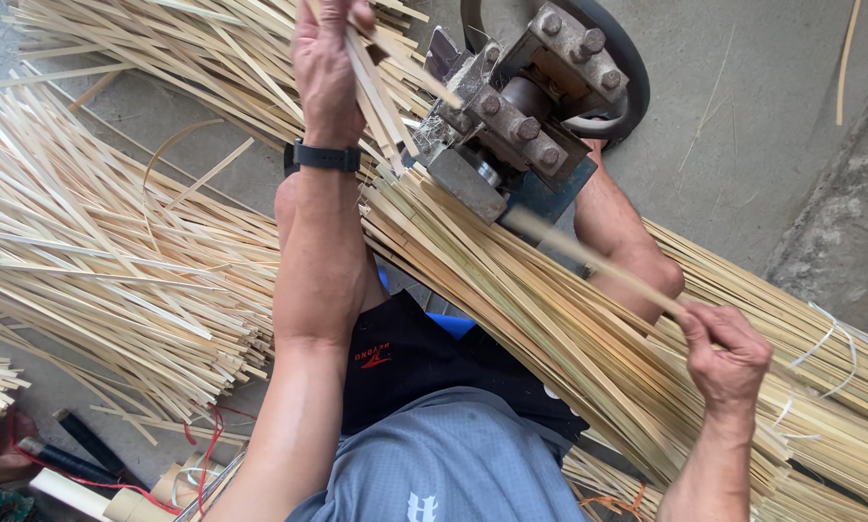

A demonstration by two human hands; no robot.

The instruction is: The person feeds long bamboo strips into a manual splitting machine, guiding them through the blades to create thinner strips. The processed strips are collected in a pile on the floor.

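Up top, the left hand (330,60) grips a few bamboo strips (381,92) beside the bolted metal machine (511,116) — the right hand (726,356) pinches one strip (589,259) leaving it.

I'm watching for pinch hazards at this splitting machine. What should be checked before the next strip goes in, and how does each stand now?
1. Right hand grips the strip well back from the machine: ok.
2. Strip lines up with the machine's mouth: ok.
3. Left hand holds split strips close beside the machine: not ok.
4. Watch strap snug: ok.
5. Wheel spinning or stopped: cannot tell.
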